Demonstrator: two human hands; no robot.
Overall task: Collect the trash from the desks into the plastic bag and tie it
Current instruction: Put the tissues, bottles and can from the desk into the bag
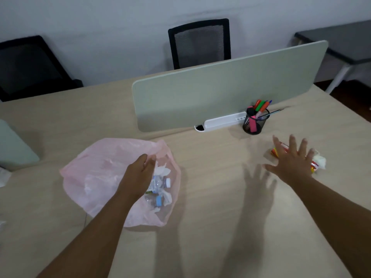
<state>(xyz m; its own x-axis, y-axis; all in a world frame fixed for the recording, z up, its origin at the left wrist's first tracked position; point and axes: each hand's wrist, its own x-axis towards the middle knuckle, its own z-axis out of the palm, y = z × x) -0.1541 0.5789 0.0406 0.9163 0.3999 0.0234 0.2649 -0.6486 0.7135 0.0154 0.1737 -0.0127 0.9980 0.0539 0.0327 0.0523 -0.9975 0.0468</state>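
A thin pink plastic bag (96, 173) lies open on the beige desk (210, 207), left of centre. Inside it I see small clear bottles (160, 182) with pale blue caps and crumpled white tissue. My left hand (140, 173) holds the bag's rim at its right side, fingers curled on the plastic. My right hand (291, 159) hovers over the desk at the right, fingers spread wide, holding nothing. Beneath it lie a red and yellow wrapper (275, 152) and a crumpled white tissue (320, 160), both partly hidden by the hand.
A pale green divider panel (220, 91) stands across the desk. A black mesh pen cup (254, 123) with markers and a white tray (220, 122) sit at its base. Two black chairs (198, 43) stand behind. White paper scraps (4, 177) lie at the far left edge.
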